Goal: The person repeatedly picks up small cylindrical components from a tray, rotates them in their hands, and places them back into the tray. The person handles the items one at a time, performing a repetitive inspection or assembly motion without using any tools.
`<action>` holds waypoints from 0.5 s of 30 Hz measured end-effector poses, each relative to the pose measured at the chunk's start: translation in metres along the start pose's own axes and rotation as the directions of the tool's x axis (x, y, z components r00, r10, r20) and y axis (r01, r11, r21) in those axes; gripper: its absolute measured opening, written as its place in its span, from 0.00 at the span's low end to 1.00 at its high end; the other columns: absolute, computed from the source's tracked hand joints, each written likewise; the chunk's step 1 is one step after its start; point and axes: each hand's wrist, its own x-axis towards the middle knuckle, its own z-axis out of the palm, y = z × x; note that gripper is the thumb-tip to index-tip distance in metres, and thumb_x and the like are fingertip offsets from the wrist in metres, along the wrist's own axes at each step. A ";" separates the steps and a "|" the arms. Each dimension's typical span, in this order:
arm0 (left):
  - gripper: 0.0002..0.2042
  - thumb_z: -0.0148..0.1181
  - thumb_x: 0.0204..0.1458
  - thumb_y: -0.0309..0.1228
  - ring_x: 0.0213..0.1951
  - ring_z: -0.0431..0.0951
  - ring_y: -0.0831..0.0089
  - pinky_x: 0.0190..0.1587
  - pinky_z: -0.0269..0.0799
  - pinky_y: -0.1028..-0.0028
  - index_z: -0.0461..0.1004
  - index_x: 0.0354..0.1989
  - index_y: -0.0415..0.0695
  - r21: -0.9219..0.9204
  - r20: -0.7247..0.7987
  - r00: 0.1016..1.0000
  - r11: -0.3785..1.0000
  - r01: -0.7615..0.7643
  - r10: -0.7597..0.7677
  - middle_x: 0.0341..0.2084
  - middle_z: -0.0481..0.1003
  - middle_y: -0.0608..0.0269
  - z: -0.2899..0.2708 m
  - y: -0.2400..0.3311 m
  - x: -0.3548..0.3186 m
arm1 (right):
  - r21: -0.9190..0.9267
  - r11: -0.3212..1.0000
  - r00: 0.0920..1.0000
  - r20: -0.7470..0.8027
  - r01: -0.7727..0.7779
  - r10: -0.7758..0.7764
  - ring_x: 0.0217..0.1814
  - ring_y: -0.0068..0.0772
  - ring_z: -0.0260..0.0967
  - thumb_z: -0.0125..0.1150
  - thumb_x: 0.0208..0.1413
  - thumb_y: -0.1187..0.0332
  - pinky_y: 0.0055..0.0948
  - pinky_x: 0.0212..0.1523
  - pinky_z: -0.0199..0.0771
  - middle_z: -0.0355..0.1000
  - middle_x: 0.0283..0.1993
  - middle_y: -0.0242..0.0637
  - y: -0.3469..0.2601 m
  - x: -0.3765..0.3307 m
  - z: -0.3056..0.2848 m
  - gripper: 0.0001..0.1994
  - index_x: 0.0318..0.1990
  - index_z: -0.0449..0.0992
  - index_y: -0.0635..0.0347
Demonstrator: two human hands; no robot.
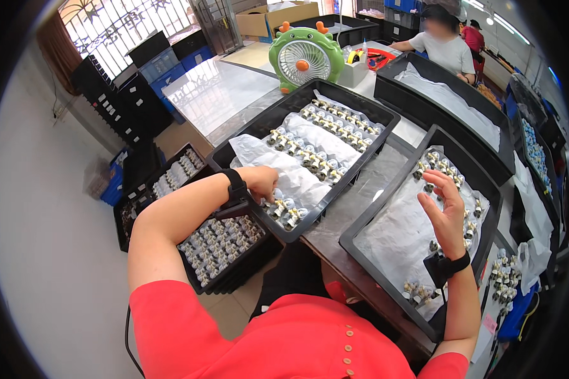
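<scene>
My left hand [263, 182] reaches into the near left corner of a black tray [360, 165], fingers curled down at the end of a short row of small figurines [286, 213]. What its fingertips pinch, if anything, is hidden. Over a second black tray [385, 268] on the right hovers my right hand [446, 211], thumb and forefinger curved and apart. A small dark-based figurine [428, 187] shows between those fingertips; it looks to be in the tray behind them. White sheets [329, 140] lie between the figurine rows in the first tray.
A green fan [303, 60] stands behind the first tray. Lower left are stacked trays of figurines [221, 246]. Another black tray [449, 104] with white sheeting lies at the far right, a person [446, 47] seated behind it. Loose figurines [504, 278] cluster at right.
</scene>
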 end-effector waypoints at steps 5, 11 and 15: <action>0.17 0.70 0.41 0.32 0.24 0.82 0.68 0.26 0.74 0.72 0.69 0.34 0.38 0.056 -0.031 0.999 0.998 -0.015 0.017 0.26 0.77 0.57 0.000 0.000 0.001 | -0.006 1.000 1.000 -0.013 0.000 0.000 0.51 0.31 0.68 0.63 0.49 0.70 0.27 0.48 0.65 0.72 0.51 0.36 0.004 -0.001 -0.001 0.14 0.45 0.76 0.59; 0.16 0.70 0.43 0.30 0.24 0.82 0.70 0.26 0.75 0.74 0.68 0.34 0.37 -0.088 0.009 1.000 0.996 -0.027 0.028 0.25 0.77 0.58 0.003 -0.008 0.010 | 0.003 1.000 1.000 -0.007 -0.006 0.006 0.50 0.30 0.69 0.63 0.49 0.71 0.27 0.47 0.65 0.74 0.49 0.36 0.002 -0.002 -0.003 0.13 0.44 0.76 0.59; 0.17 0.70 0.43 0.29 0.25 0.81 0.72 0.25 0.75 0.75 0.68 0.36 0.37 -0.097 -0.010 0.999 0.994 -0.045 0.044 0.25 0.77 0.57 0.005 -0.010 0.008 | 0.001 1.000 1.000 -0.013 -0.012 0.012 0.49 0.30 0.70 0.63 0.49 0.71 0.26 0.46 0.66 0.74 0.48 0.36 0.005 -0.001 -0.003 0.13 0.44 0.77 0.60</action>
